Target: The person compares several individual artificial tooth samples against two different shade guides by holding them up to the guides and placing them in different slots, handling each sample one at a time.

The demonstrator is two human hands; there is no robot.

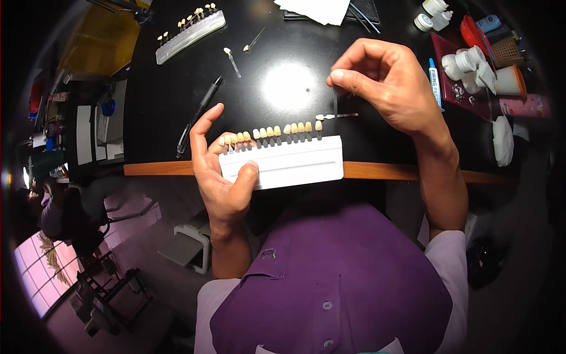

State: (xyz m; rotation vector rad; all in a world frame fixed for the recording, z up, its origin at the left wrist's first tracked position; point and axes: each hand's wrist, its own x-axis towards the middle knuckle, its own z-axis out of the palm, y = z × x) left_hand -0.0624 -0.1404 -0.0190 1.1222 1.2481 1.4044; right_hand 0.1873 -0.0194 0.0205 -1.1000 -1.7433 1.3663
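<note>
My left hand (227, 183) grips a white tooth shade guide (300, 168) at its left end, thumb across the front. Tooth-coloured tabs on dark stems stand in groups along its top edge. Above the table, to the right of the bright glare, my right hand (383, 82) is closed in a pinch. A thin dark strip shows below its fingertips; I cannot make out what is held. Between the guide and that hand, a loose shade tab (337, 116) with a pale stem lies on its side.
At the back left of the black table (177, 76) stands a second shade holder (191, 38), with two loose tabs (233, 62) near it. A black pen (200, 115) lies left of my left hand. White jars (423, 22) and a dark red tray (451, 82) crowd the right.
</note>
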